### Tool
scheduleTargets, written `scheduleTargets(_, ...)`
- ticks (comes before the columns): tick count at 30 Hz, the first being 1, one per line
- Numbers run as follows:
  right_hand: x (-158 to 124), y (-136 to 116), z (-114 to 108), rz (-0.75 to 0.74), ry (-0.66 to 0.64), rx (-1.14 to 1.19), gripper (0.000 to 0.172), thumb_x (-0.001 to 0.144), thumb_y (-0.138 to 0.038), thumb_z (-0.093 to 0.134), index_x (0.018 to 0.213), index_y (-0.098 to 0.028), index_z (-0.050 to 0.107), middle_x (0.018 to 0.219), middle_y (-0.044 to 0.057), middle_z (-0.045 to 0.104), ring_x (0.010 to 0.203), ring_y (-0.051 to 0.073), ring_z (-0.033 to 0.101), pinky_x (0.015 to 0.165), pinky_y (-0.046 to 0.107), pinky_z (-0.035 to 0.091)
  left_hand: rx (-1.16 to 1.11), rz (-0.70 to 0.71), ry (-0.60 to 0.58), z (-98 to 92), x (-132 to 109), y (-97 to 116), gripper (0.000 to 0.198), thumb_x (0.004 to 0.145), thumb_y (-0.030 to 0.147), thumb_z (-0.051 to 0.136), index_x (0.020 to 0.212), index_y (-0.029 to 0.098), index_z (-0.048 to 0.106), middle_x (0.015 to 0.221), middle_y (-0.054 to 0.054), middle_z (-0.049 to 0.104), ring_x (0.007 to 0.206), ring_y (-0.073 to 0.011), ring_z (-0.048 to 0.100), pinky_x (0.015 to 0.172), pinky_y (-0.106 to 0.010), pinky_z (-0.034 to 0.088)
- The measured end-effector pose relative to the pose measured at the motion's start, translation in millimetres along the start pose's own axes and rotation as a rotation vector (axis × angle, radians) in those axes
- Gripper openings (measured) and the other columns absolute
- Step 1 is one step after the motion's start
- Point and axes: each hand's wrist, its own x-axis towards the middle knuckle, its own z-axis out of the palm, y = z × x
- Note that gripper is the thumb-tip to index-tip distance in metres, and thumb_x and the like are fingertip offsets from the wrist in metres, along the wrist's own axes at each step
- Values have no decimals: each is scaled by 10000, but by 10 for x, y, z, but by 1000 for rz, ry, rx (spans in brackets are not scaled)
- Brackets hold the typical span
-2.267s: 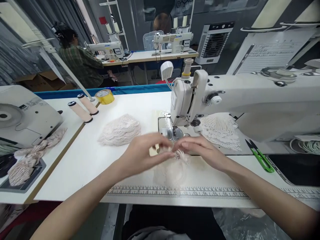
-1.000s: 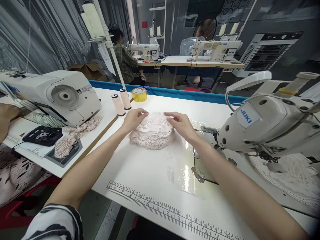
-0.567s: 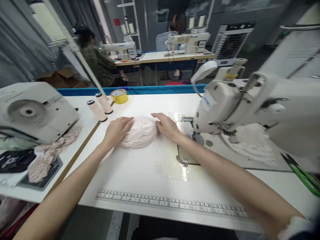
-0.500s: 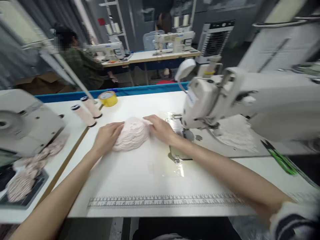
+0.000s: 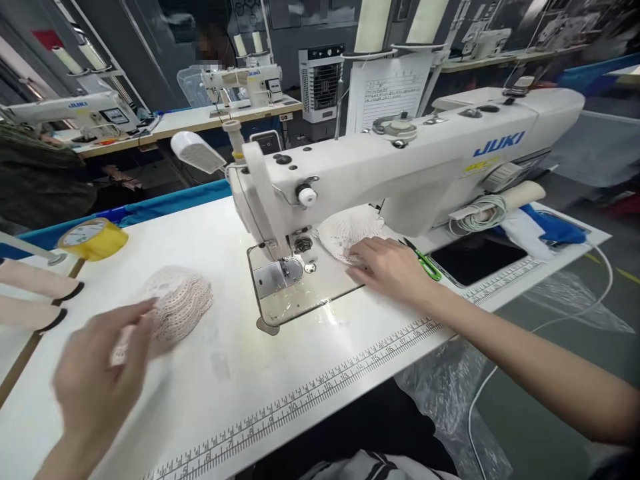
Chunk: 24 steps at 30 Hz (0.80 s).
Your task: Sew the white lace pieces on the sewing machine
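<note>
White lace pile (image 5: 345, 230) on machine bed, under arm of sewing machine (image 5: 400, 160). Touched at near edge by right hand (image 5: 393, 270), fingers flat, nothing clamped. Green snips (image 5: 425, 261) just beside. Left hand (image 5: 95, 387) blurred, open, empty, at edge of pink lace stack (image 5: 183, 300); contact unclear. Hands well apart. Yellow tape roll (image 5: 93, 238) beyond.

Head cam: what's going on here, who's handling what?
A person sits at a white JUKI sewing machine. Their right hand reaches under the machine arm, open, with its fingertips on a pile of white lace pieces; green snips lie just beside it. The left hand is blurred, raised next to a stack of pink lace pieces on the table; whether it grips any lace is unclear. Nothing lies under the needle.
</note>
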Motion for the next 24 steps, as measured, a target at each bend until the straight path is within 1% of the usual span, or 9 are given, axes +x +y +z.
scheduleTargets(3, 25, 120, 21, 37, -1, 32, 196, 912, -218, 494, 906, -185, 688, 949, 70, 704, 861, 222, 635, 631, 305, 400, -97, 274, -94, 213, 35, 497, 200, 885, 241, 577, 1047, 337, 647, 922, 17, 717, 831, -211, 662, 751, -356, 489)
scheduleTargets(5, 50, 150, 16, 45, 6, 70, 230, 927, -212, 462, 890, -204, 688, 935, 43, 708, 835, 203, 640, 605, 290, 385, -195, 339, -209, 347, 51, 739, 196, 905, 203, 560, 1045, 295, 662, 905, 19, 734, 825, -181, 670, 750, -323, 490)
scheduleTargets(8, 106, 189, -43, 81, 43, 126, 248, 948, -221, 422, 929, -209, 669, 937, 29, 713, 783, 181, 644, 575, 276, 374, -330, 311, -353, 486, 69, 1013, 176, 940, 233, 522, 1003, 254, 686, 920, 15, 741, 833, -160, 676, 752, -299, 488)
scheduleTargets(11, 145, 150, -119, 44, 139, 146, 245, 966, -234, 407, 958, -182, 647, 932, 55, 714, 766, 187, 639, 585, 284, 387, -429, 128, -539, 553, 108, 1214, 239, 972, 325, 476, 997, 255, 703, 937, 10, 738, 847, -159, 675, 740, -284, 505)
scheduleTargets(13, 112, 17, -129, -122, 134, 145, 234, 968, -217, 422, 940, -164, 648, 925, 68, 717, 777, 189, 640, 641, 297, 420, -461, -14, -641, 580, 146, 1297, 288, 981, 382, 445, 996, 258, 704, 951, 5, 732, 860, -169, 671, 733, -288, 509)
scheduleTargets(16, -66, -331, -55, -376, -6, 167, 209, 936, -108, 444, 926, -156, 647, 860, 46, 718, 741, 163, 631, 679, 298, 447, -428, -126, -701, 624, 175, 1334, 294, 984, 397, 425, 1053, 258, 675, 952, 2, 714, 834, -172, 652, 708, -298, 494)
scheduleTargets(18, -238, -591, 15, -517, -66, 189, 211, 873, -34, 487, 982, -139, 634, 912, 49, 718, 772, 164, 630, 685, 298, 456, -362, -120, -685, 656, 157, 1320, 271, 965, 394, 471, 1127, 246, 629, 944, -7, 690, 784, -170, 626, 678, -303, 474)
scheduleTargets(21, -460, -886, 70, -661, -83, 234, 185, 841, -31, 525, 946, -143, 627, 1021, 62, 709, 864, 185, 621, 693, 313, 456, -236, -54, -651, 697, 101, 1293, 368, 878, 418, 617, 1187, 224, 571, 966, -23, 649, 784, -185, 594, 692, -327, 446)
scheduleTargets(24, -543, -993, 35, -726, -117, 343, 132, 861, -69, 543, 880, -172, 623, 1026, 41, 711, 833, 170, 612, 685, 315, 449, -182, -45, -697, 708, 76, 1284, 299, 833, 370, 676, 1077, 221, 592, 871, 10, 626, 760, -182, 580, 756, -360, 418)
